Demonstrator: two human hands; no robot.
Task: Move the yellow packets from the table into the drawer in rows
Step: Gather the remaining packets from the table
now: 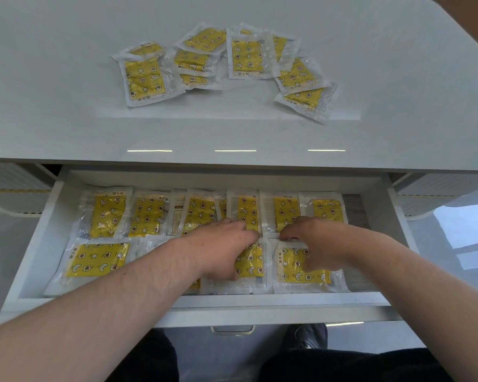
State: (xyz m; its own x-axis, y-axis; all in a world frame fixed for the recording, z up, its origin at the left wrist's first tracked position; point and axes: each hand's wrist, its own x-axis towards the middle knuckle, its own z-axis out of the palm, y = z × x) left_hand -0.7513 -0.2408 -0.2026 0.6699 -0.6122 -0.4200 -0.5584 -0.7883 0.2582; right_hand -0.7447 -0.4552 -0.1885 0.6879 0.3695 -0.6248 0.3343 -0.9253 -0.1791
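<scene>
Several yellow packets (243, 55) in clear wrappers lie scattered on the white table (66, 78). Below its front edge the white drawer (36, 244) stands pulled out. It holds a back row of several yellow packets (146, 213) and a front row with packets at the left (97, 259) and right. My left hand (221, 246) lies palm down over a front-row packet (250, 261) in the middle. My right hand (312, 238) pinches the top edge of the right front packet (298, 270) with its fingertips.
The drawer's metal handle (232, 330) sticks out at the front. Closed drawer fronts sit to the left (14, 177) and right (442, 186). A dark shoe (309, 336) and dark trousers show below on the glossy floor.
</scene>
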